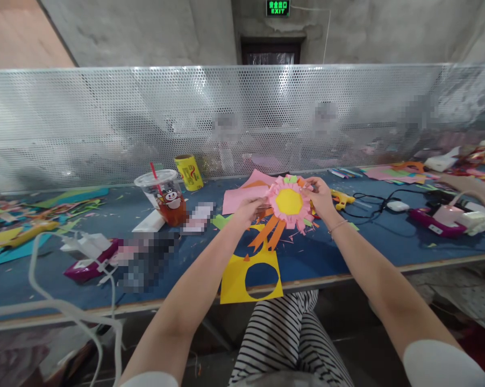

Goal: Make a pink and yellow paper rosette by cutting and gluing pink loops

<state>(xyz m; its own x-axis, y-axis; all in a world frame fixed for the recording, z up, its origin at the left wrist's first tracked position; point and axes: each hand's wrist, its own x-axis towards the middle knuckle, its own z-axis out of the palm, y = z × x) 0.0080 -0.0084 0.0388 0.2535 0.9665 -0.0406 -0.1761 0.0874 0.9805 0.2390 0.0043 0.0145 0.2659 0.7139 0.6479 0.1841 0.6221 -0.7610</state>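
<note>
A paper flower (289, 202) is just right of the middle of the frame, held up with its yellow centre facing the camera. Pleated pink paper rings that centre, with bits of green and orange at the top edge, and orange strips (275, 233) hang toward the lower left. The left hand (250, 210) grasps the flower's left edge between its fingers; the right hand (320, 194) pinches the upper right edge, fingers bent against the paper.

Below the flower, a yellow sheet (233, 285) with large round cutouts overhangs the near edge of the blue table (307, 269). Pink sheets (236, 201) lie behind the left hand, and a yellow glue gun (342, 200) lies just right of the right hand.

Left of centre, a clear cup (172, 207) with a red straw stands near a yellow cylinder (189, 173). A purple power strip (436, 223) sits at the right of the frame, another (91, 266) at the lower left. Coloured scraps (85, 207) cover the far left. A perforated metal screen (145, 118) spans the frame behind the table, and a green exit sign (277, 7) glows at the top.
</note>
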